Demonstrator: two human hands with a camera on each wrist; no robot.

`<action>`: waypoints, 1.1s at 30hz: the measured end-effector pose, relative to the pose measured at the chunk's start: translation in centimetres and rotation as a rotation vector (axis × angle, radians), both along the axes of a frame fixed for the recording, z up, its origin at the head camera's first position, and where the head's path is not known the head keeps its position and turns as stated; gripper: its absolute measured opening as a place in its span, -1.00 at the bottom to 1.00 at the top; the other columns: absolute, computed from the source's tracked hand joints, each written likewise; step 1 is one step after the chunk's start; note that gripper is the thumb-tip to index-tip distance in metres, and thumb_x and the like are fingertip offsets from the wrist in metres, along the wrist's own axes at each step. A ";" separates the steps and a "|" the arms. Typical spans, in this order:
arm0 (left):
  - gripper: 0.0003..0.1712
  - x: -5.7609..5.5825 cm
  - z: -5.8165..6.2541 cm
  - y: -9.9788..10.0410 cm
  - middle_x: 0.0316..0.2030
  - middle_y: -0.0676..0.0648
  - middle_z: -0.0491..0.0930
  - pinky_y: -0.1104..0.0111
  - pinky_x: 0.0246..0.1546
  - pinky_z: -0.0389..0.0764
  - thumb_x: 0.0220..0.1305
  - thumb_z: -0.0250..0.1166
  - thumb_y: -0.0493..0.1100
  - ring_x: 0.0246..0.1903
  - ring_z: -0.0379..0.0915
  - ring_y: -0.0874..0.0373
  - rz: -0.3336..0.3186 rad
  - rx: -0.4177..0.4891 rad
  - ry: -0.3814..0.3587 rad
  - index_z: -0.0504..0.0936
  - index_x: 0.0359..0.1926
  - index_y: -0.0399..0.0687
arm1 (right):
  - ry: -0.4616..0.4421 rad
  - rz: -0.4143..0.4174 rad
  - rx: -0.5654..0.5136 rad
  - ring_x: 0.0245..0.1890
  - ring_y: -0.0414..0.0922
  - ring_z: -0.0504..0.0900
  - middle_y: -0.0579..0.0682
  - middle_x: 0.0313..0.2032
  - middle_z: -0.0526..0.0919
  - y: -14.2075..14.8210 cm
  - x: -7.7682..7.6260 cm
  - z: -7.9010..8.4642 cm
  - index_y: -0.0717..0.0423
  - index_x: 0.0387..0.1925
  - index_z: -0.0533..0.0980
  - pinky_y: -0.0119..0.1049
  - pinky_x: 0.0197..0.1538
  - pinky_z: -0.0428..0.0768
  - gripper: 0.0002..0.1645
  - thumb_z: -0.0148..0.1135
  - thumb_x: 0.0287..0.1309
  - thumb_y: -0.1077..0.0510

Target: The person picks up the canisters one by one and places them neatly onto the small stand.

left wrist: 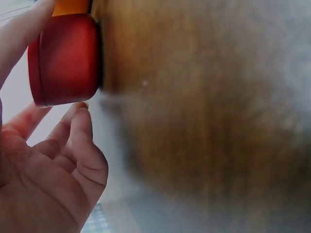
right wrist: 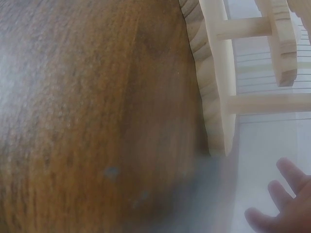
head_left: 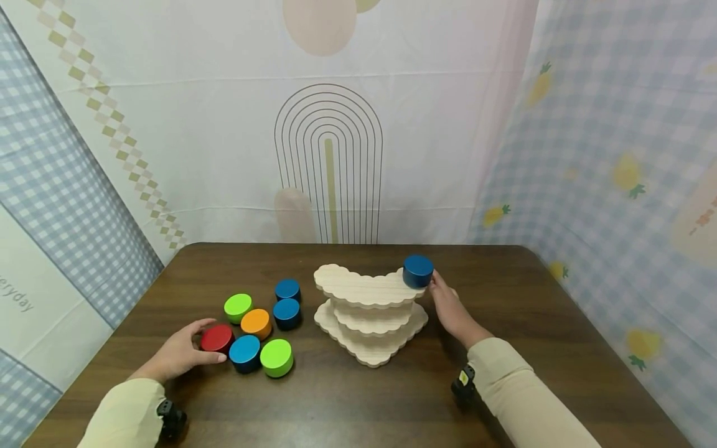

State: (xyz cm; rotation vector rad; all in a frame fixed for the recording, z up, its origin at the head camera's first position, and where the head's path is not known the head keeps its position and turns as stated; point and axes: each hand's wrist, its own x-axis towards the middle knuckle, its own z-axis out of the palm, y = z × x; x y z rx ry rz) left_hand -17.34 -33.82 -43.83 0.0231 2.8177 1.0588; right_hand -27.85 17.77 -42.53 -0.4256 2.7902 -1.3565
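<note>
My left hand point(head_left: 178, 352) holds a red cylinder block point(head_left: 217, 339), thumb on the near side and fingers around the far side. In the left wrist view the red block point(left wrist: 68, 59) is between thumb and fingers. Over the right end of a pale wooden tiered stand point(head_left: 366, 289) is a blue cylinder block point(head_left: 418, 271). My right hand point(head_left: 455, 314) holds this block at its right side, with its far side hidden. The right wrist view shows spread fingers of the right hand point(right wrist: 286, 199) below the stand's wooden base point(right wrist: 214, 87).
Beside the red block lie a light blue block point(head_left: 245, 353), an orange block point(head_left: 256, 323) and two green blocks point(head_left: 277, 358). Two dark blue blocks point(head_left: 287, 313) are between this group and the stand. A brown table point(head_left: 358, 410) carries everything, with a patterned cloth point(head_left: 426, 155) behind.
</note>
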 end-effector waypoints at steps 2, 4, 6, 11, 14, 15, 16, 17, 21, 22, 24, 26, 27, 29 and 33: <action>0.02 0.0 -0.2 0.1 0.04 -0.42 0.46 0.27 -0.28 0.53 -0.02 0.51 0.02 -0.18 0.47 -0.05 0.006 -0.001 0.011 0.22 0.29 -0.49 | -0.005 -0.003 -0.006 0.42 0.34 -0.09 0.28 0.44 0.05 0.0 0.0 0.0 0.09 0.52 -0.15 0.37 0.33 -0.09 -0.35 -0.52 0.52 -0.02; 0.02 -0.1 -0.3 0.2 0.03 -0.41 0.47 0.27 -0.26 0.53 -0.03 0.52 0.01 -0.14 0.47 -0.08 0.013 0.000 0.018 0.23 0.28 -0.50 | -0.007 0.000 -0.011 0.42 0.34 -0.10 0.27 0.45 0.04 0.0 -0.1 0.0 0.08 0.52 -0.16 0.37 0.32 -0.09 -0.35 -0.52 0.52 -0.03; 0.01 -0.1 -0.4 0.3 0.03 -0.41 0.48 0.25 -0.24 0.53 -0.04 0.52 0.00 -0.12 0.47 -0.10 0.018 -0.007 0.025 0.24 0.26 -0.50 | -0.010 0.001 -0.022 0.43 0.32 -0.09 0.26 0.45 0.05 0.1 -0.1 -0.1 0.06 0.52 -0.15 0.36 0.33 -0.07 -0.36 -0.51 0.53 -0.03; -0.01 -0.3 -0.6 0.5 0.02 -0.41 0.48 0.18 -0.18 0.54 -0.04 0.52 0.01 -0.10 0.46 -0.13 0.007 -0.043 0.040 0.27 0.24 -0.52 | -0.004 0.004 -0.029 0.43 0.31 -0.07 0.27 0.44 0.05 0.1 -0.2 0.0 0.07 0.52 -0.15 0.34 0.34 -0.05 -0.36 -0.51 0.53 -0.02; -0.03 -0.5 -0.6 0.4 0.02 -0.41 0.49 0.17 -0.17 0.54 -0.03 0.51 -0.01 -0.10 0.46 -0.13 -0.004 -0.046 0.042 0.28 0.23 -0.54 | -0.001 0.002 -0.026 0.43 0.30 -0.06 0.26 0.45 0.05 0.0 -0.2 0.0 0.07 0.52 -0.15 0.33 0.34 -0.05 -0.36 -0.52 0.53 -0.01; -0.04 -0.5 -0.6 0.4 0.01 -0.40 0.49 0.17 -0.17 0.53 -0.02 0.51 -0.02 -0.10 0.46 -0.12 -0.007 -0.046 0.043 0.28 0.22 -0.54 | 0.000 0.001 -0.026 0.43 0.30 -0.05 0.26 0.45 0.06 0.0 -0.3 0.0 0.07 0.52 -0.14 0.32 0.34 -0.04 -0.36 -0.51 0.53 -0.01; -0.05 -0.5 -0.5 0.4 0.01 -0.40 0.49 0.18 -0.17 0.53 -0.02 0.50 -0.02 -0.10 0.46 -0.12 -0.008 -0.046 0.043 0.28 0.22 -0.55 | 0.000 0.000 -0.028 0.43 0.29 -0.04 0.26 0.44 0.06 0.0 -0.3 0.0 0.06 0.52 -0.14 0.31 0.35 -0.03 -0.37 -0.51 0.53 0.00; -0.06 -0.5 -0.5 0.4 0.00 -0.39 0.50 0.19 -0.18 0.53 -0.02 0.50 -0.03 -0.11 0.47 -0.11 -0.009 -0.047 0.047 0.29 0.21 -0.55 | -0.002 -0.001 -0.030 0.43 0.28 -0.05 0.25 0.45 0.06 0.0 -0.3 0.0 0.05 0.52 -0.14 0.31 0.35 -0.03 -0.37 -0.51 0.52 0.00; -0.10 -0.5 -0.5 0.3 -0.05 -0.35 0.54 0.21 -0.20 0.52 -0.04 0.52 -0.04 -0.14 0.47 -0.08 -0.023 -0.037 0.065 0.35 0.17 -0.56 | -0.007 0.000 -0.034 0.44 0.28 -0.06 0.25 0.45 0.06 0.0 -0.3 0.1 0.05 0.52 -0.13 0.31 0.35 -0.04 -0.37 -0.51 0.52 0.00; -0.12 -0.5 -0.6 0.3 -0.06 -0.34 0.55 0.21 -0.21 0.52 -0.05 0.52 -0.05 -0.15 0.47 -0.07 -0.027 -0.032 0.069 0.37 0.15 -0.55 | -0.008 -0.002 -0.034 0.44 0.28 -0.06 0.25 0.45 0.06 0.0 -0.3 0.1 0.05 0.52 -0.13 0.32 0.35 -0.05 -0.37 -0.51 0.52 0.00; -0.15 -0.5 -0.7 0.3 -0.08 -0.31 0.55 0.22 -0.22 0.51 -0.07 0.53 -0.06 -0.16 0.46 -0.06 -0.028 -0.030 0.075 0.41 0.13 -0.54 | -0.012 -0.002 -0.034 0.44 0.29 -0.07 0.25 0.45 0.05 0.0 -0.3 0.1 0.06 0.52 -0.14 0.32 0.35 -0.05 -0.37 -0.51 0.53 0.00; -0.17 -0.5 -0.7 0.3 -0.09 -0.29 0.56 0.23 -0.23 0.50 -0.08 0.54 -0.06 -0.17 0.45 -0.05 -0.024 -0.027 0.080 0.44 0.11 -0.52 | -0.016 -0.005 -0.034 0.44 0.29 -0.07 0.25 0.45 0.06 0.0 -0.3 0.0 0.06 0.52 -0.14 0.32 0.35 -0.05 -0.36 -0.51 0.53 -0.01; -0.18 -0.5 -0.7 0.3 -0.10 -0.28 0.56 0.23 -0.23 0.50 -0.08 0.54 -0.06 -0.17 0.45 -0.04 -0.020 -0.024 0.077 0.45 0.11 -0.51 | -0.019 -0.006 -0.033 0.44 0.28 -0.07 0.25 0.45 0.05 0.0 -0.3 0.0 0.06 0.52 -0.14 0.32 0.35 -0.05 -0.36 -0.51 0.53 -0.01; -0.18 -0.4 -0.7 0.3 -0.09 -0.28 0.56 0.23 -0.22 0.49 -0.07 0.54 -0.05 -0.17 0.45 -0.04 -0.005 -0.023 0.069 0.45 0.11 -0.49 | -0.029 -0.006 -0.033 0.44 0.28 -0.08 0.25 0.46 0.03 0.0 -0.3 0.0 0.06 0.52 -0.16 0.31 0.35 -0.06 -0.36 -0.51 0.53 -0.02; -0.18 -0.2 -0.6 0.4 -0.08 -0.31 0.57 0.23 -0.22 0.49 -0.03 0.52 -0.04 -0.16 0.47 -0.05 0.024 -0.019 0.057 0.42 0.13 -0.50 | -0.041 -0.002 -0.034 0.45 0.28 -0.11 0.24 0.46 0.00 -0.1 -0.2 0.0 0.06 0.53 -0.18 0.31 0.36 -0.08 -0.35 -0.52 0.53 -0.02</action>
